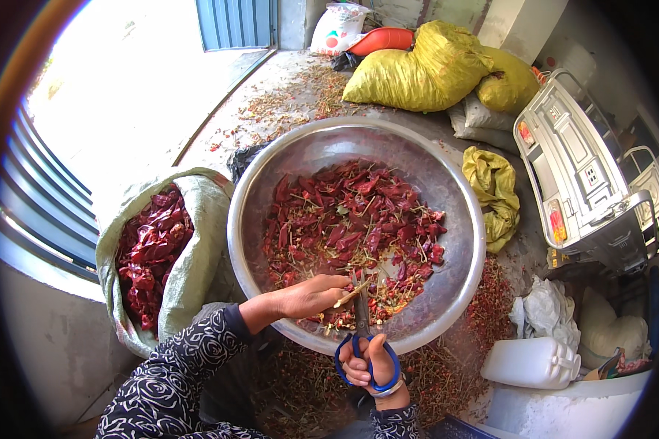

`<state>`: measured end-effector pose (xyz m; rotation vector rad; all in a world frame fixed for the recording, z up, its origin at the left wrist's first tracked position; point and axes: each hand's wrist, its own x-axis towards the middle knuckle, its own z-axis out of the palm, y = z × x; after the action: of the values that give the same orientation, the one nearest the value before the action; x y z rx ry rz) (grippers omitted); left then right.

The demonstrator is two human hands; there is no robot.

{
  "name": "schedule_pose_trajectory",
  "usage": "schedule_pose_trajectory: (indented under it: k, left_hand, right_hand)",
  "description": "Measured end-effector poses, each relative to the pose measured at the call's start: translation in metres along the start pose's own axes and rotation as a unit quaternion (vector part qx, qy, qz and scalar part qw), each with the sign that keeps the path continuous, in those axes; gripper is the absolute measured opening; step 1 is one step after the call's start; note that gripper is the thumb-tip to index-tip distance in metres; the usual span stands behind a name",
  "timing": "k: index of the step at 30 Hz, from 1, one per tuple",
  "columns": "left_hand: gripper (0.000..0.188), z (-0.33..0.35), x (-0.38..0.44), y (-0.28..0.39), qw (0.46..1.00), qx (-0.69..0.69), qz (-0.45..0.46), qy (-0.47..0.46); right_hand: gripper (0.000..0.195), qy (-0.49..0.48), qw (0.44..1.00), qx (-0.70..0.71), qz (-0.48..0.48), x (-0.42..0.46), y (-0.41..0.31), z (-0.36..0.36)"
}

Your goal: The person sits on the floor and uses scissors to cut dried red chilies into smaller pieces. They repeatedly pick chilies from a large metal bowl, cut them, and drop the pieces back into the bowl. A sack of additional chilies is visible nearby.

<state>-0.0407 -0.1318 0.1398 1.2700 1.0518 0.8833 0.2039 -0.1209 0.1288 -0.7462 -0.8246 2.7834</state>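
My left hand [310,296] reaches over the near part of a large metal basin [241,219] and holds pale dry stems [352,293] between thumb and fingers. In my right hand [373,362] are scissors [361,313] with blue handle loops, which stand at the near rim. Their blades point away from me and cross close to the stems; whether they touch them I cannot tell. Dried red chili peppers [346,219] lie heaped in the basin, mixed with stems, cut pieces and pale seeds.
An open woven sack [197,263] of dried red peppers stands left of the basin. Stem scraps [307,378] cover the floor. Yellow sacks [417,71] lie behind; a white plastic jug [527,362] and a silver vehicle cargo box [576,164] are at right.
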Motion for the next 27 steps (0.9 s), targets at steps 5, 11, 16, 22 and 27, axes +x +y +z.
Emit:
schedule_pose_trajectory:
  k: [5,11,16,22,27]
  left_hand:
    - [0.029,0.006,-0.004,0.006,0.983,-0.172,-0.061,-0.017]
    - [0.027,0.012,-0.002,0.015,0.997,-0.028,0.023,0.061]
    - [0.027,0.01,-0.005,0.016,0.999,0.002,-0.003,0.053]
    - [0.027,0.011,-0.003,0.016,0.999,-0.013,-0.029,0.018]
    - [0.027,0.014,-0.001,0.016,0.997,-0.045,-0.059,0.026]
  right_hand:
    - [0.087,-0.116,0.977,0.178,0.009,0.005,0.011,-0.002]
    - [0.088,0.06,0.978,-0.138,-0.143,0.01,0.009,0.003]
    - [0.079,0.255,0.774,-0.551,-0.182,-0.001,-0.008,-0.003]
    - [0.049,0.291,0.691,-0.619,-0.232,0.0,-0.006,-0.003]
    - [0.038,0.283,0.732,-0.549,-0.286,0.005,0.006,-0.003]
